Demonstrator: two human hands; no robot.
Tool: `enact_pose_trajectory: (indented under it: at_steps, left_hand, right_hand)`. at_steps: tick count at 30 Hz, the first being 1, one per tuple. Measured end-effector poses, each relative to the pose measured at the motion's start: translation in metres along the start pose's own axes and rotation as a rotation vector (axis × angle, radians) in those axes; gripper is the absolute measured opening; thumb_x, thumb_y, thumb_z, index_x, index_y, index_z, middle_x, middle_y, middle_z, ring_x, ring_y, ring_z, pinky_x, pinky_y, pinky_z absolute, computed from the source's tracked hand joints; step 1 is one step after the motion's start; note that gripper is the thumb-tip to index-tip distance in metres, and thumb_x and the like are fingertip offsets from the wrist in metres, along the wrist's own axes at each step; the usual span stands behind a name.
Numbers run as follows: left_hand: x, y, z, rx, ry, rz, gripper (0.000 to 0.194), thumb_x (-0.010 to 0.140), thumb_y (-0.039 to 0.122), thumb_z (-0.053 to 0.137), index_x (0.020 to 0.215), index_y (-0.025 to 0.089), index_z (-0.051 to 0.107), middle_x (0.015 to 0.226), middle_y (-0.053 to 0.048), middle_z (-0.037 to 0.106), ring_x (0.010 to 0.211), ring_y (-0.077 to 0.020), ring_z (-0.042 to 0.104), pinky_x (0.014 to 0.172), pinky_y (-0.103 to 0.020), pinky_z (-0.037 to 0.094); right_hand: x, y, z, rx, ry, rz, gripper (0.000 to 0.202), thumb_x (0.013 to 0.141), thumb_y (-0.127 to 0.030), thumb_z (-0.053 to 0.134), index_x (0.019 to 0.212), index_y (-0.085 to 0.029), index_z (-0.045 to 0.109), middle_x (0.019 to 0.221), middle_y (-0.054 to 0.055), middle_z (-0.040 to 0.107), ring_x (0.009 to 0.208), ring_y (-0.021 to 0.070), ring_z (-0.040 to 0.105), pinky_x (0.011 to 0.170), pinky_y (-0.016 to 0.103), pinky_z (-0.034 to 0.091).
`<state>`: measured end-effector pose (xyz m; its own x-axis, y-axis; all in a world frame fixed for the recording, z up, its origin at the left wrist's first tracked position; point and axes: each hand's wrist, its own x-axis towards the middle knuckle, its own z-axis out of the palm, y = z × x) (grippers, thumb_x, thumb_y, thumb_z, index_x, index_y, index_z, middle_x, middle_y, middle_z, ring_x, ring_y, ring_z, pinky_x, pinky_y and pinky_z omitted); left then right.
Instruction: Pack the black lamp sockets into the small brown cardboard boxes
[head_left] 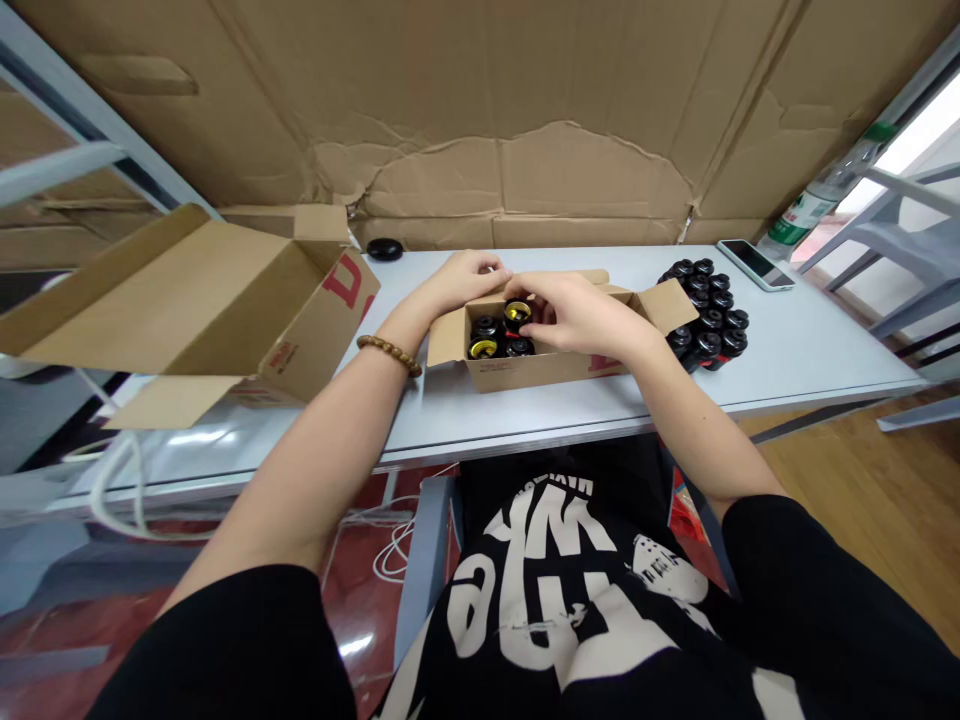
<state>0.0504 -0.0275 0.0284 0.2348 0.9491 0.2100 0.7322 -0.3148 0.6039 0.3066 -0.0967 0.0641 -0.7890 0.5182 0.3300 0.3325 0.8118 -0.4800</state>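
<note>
A: Right hand (570,312) in at the small carton (517,376), fingers and thumb closed around a black cylinder (517,316), its yellow-ringed end facing up!

B: And the left hand (469,278)?

A: Fingers bent at the carton's far edge, touching the cardboard there; whether they pinch it, I can't tell. A beaded bracelet (390,353) circles that wrist.

B: Where's the held piece, exactly?

A: At the carton's mouth, toward its left end, right above its neighbours: a yellow-ringed cylinder (482,348) in the near left corner and black-topped ones beside it. The right hand hides the rest of the inside.

B: Look right on the tabletop (810,335): a tight cluster of black cylinders (705,312), all upright, just beyond the carton's right flap!

A: Past them, a phone (754,265) lies flat, with a green-capped water bottle (814,205) near it.

B: Over on the left, a larger carton (319,330) gapes open, flaps spread, and a black oval object (385,249) sits by the cardboard backing (525,100).
</note>
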Motion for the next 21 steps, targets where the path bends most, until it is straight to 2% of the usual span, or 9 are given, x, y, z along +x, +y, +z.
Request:
enact_pose_trajectory:
  at_steps: [3, 7, 14, 18, 21]
  left_hand:
    - [0.001, -0.001, 0.000, 0.006, -0.001, 0.005, 0.033, 0.092, 0.051, 0.067, 0.084, 0.020, 0.075, 0.085, -0.004, 0.075, 0.085, -0.0235, 0.061, 0.082, -0.036, 0.044]
    - [0.001, -0.001, 0.001, 0.013, 0.016, 0.010, 0.032, 0.094, 0.049, 0.067, 0.081, 0.021, 0.073, 0.081, -0.004, 0.073, 0.082, -0.0225, 0.058, 0.080, -0.036, 0.042]
    - [0.001, 0.000, 0.000, 0.040, 0.009, 0.003, 0.031, 0.095, 0.046, 0.068, 0.083, 0.020, 0.076, 0.084, -0.004, 0.074, 0.084, -0.0232, 0.060, 0.082, -0.036, 0.044]
    - [-0.001, 0.002, -0.003, 0.052, -0.001, -0.011, 0.033, 0.097, 0.048, 0.067, 0.085, 0.019, 0.077, 0.081, -0.004, 0.072, 0.082, -0.0228, 0.058, 0.080, -0.036, 0.043]
    - [-0.004, 0.004, -0.005, 0.038, -0.010, -0.006, 0.033, 0.097, 0.048, 0.066, 0.082, 0.020, 0.073, 0.077, -0.002, 0.066, 0.079, -0.0216, 0.053, 0.079, -0.035, 0.040]
  right_hand:
    - [0.000, -0.001, 0.004, 0.011, -0.021, -0.003, 0.044, 0.099, -0.002, 0.066, 0.137, -0.018, 0.080, 0.121, 0.008, 0.079, 0.103, 0.0221, 0.069, 0.101, 0.038, 0.056]
    - [0.000, -0.005, 0.006, -0.082, -0.012, 0.047, 0.052, 0.100, 0.000, 0.068, 0.146, -0.020, 0.084, 0.132, 0.013, 0.073, 0.112, 0.0240, 0.070, 0.107, 0.040, 0.056]
    - [0.002, -0.009, 0.003, -0.122, -0.095, 0.111, 0.042, 0.104, -0.005, 0.065, 0.135, -0.019, 0.089, 0.116, 0.010, 0.082, 0.099, 0.0250, 0.072, 0.095, 0.040, 0.055]
    - [0.001, -0.012, -0.001, -0.080, -0.112, 0.137, 0.045, 0.103, -0.004, 0.063, 0.137, -0.022, 0.086, 0.117, 0.008, 0.086, 0.096, 0.0236, 0.074, 0.090, 0.037, 0.053]
    - [-0.001, -0.013, -0.004, -0.096, -0.107, 0.177, 0.030, 0.103, -0.009, 0.066, 0.125, -0.020, 0.082, 0.110, 0.007, 0.084, 0.093, 0.0232, 0.072, 0.086, 0.037, 0.052]
